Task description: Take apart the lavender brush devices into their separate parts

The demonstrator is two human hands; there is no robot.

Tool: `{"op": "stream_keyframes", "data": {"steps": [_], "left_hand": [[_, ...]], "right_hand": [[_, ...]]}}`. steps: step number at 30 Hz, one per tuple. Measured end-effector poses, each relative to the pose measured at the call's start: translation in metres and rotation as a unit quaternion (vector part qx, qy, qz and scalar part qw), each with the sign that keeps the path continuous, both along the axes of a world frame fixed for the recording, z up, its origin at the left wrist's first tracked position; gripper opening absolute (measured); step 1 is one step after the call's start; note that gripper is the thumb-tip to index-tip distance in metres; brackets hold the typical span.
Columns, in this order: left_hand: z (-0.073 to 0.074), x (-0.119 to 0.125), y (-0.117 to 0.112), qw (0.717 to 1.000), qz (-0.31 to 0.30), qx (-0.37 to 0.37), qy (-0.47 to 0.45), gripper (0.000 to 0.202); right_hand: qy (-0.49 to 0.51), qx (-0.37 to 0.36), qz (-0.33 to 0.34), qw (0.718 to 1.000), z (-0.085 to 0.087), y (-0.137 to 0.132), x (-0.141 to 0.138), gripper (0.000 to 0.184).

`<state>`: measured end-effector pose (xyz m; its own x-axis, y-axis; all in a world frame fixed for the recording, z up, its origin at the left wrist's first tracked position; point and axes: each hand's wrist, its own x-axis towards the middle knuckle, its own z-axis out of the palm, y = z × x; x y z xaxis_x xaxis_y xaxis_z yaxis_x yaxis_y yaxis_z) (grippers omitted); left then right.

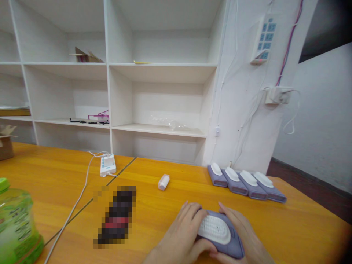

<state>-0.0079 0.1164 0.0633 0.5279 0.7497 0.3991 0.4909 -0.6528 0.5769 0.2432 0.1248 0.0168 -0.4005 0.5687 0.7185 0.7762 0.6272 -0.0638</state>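
White shelving (162, 73) is seen behind the orange tabletop (288, 227). Near its front edge, a purple device (220, 234) with a white pad is clasped from both sides by the left hand (181, 234) and the right hand (247, 238). Four matching devices (246, 181) are lined up toward the far right corner.

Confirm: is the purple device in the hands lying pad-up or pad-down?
Pad-up. The purple device lies flat on the table, its white dotted pad facing the camera, left hand and right hand cupping its sides.
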Motion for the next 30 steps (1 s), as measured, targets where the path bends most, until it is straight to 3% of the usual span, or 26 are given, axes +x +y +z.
{"op": "stream_keyframes", "data": {"steps": [7,14,19,30], "left_hand": [[0.013,-0.006,-0.007,0.994,0.029,-0.092,-0.042,0.038],[0.029,-0.01,-0.014,0.997,-0.035,0.039,0.051,0.056],[0.033,-0.004,-0.02,0.997,-0.023,0.048,0.062,0.058],[0.024,-0.008,-0.016,0.996,-0.022,0.065,0.053,0.053]], "right_hand": [[0.031,-0.078,0.034,0.996,0.004,-0.004,0.0,0.106],[0.012,-0.052,0.032,0.998,0.005,-0.01,-0.007,0.102],[0.014,-0.069,0.034,0.997,0.005,-0.013,-0.016,0.105],[0.089,-0.242,0.06,0.964,-0.012,-0.01,-0.015,0.111]]}}
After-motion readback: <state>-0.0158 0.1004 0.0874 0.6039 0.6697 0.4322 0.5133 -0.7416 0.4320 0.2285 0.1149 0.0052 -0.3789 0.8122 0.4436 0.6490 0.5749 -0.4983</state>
